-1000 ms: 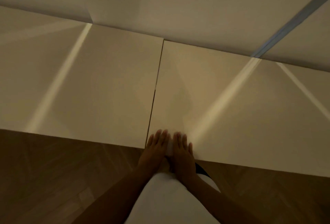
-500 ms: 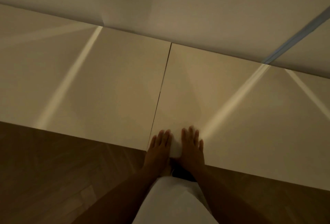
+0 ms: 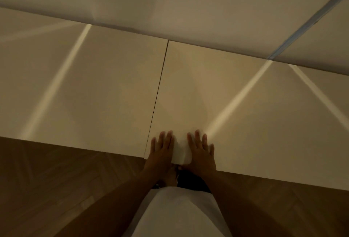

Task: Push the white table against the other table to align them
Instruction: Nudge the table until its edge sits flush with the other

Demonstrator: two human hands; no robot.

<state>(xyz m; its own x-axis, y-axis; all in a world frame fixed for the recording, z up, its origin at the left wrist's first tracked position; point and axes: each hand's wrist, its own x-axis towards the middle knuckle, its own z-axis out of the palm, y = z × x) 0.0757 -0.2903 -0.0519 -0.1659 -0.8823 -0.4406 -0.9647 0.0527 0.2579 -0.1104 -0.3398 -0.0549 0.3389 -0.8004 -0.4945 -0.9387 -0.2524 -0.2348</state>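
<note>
The white desk (image 3: pixel 236 108) is lying under both hands, and its near edge is sitting right below the palms. The left hand (image 3: pixel 162 150) is lying flat on this desk by its near left corner, with its fingers (image 3: pixel 164 138) straight and a little spread, holding nothing. The right hand (image 3: pixel 202 151) is lying flat just beside it, and its fingers (image 3: pixel 197 137) are straight and spread too, also holding nothing. A small bare bit of the desk top is showing between the two hands.

Just to the left of the left hand's fingers, a thin dark line (image 3: pixel 158 93) is running away from the person. That line is the gap between the white desk and the other desk (image 3: pixel 85 85). The two desks are sitting side by side and very close, with the gap looking very thin along its whole length. The near edge of the other desk is sitting a bit farther from the person than the near edge of the white desk.

Past the fingertips, both desks are reaching to a pale wall (image 3: pixel 170 6). Bright stripes of light (image 3: pixel 238 97) are lying across the desk tops. Below the hands, a brown wood floor (image 3: pixel 56 189) is showing, and the person's white clothing (image 3: pixel 179 216) is hanging between the two arms.
</note>
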